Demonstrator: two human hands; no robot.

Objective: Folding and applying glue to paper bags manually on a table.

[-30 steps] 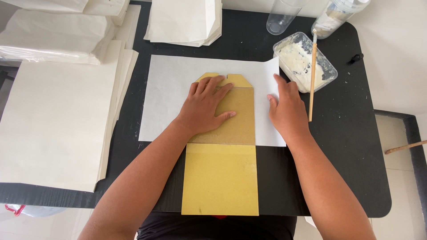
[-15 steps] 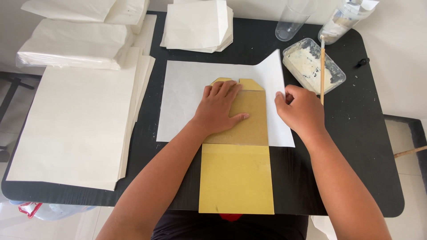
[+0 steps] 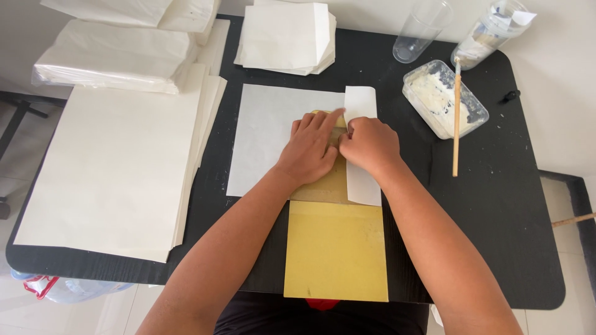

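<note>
White sheet paper [image 3: 273, 133] is spread flat near the middle of the black bench [image 3: 496, 205], and its right edge has been turned over into a narrow folded flap [image 3: 362, 180] that lies across a yellow-brown cardboard template [image 3: 335, 248]. The template is seen to reach from under the paper down to the near edge of the bench, its lower half left bare.

The left hand [image 3: 310, 149] is laid flat on the template and the paper, fingers stretched out and pointing toward the top of the flap; nothing is clasped in its grip, which is spread and pressed down. The right hand [image 3: 369, 146] is set just beside it, touching it, with the fingers curled together on the upper part of the flap; whether the paper edge is pinched or only pressed cannot be told, since the fingertips are hidden.

A tall stack of large cream sheets [image 3: 118, 167] is kept at the left of the bench, with wrapped bundles of white paper [image 3: 112, 59] behind it. A pile of folded white paper bags [image 3: 285, 37] is placed at the far edge. To the right, a clear plastic tub of white paste [image 3: 444, 99] is seen, with a thin wooden stick [image 3: 456, 118] rested across it. A clear drinking glass [image 3: 422, 31] and a clear plastic bottle [image 3: 493, 31] are stood behind the tub.
</note>
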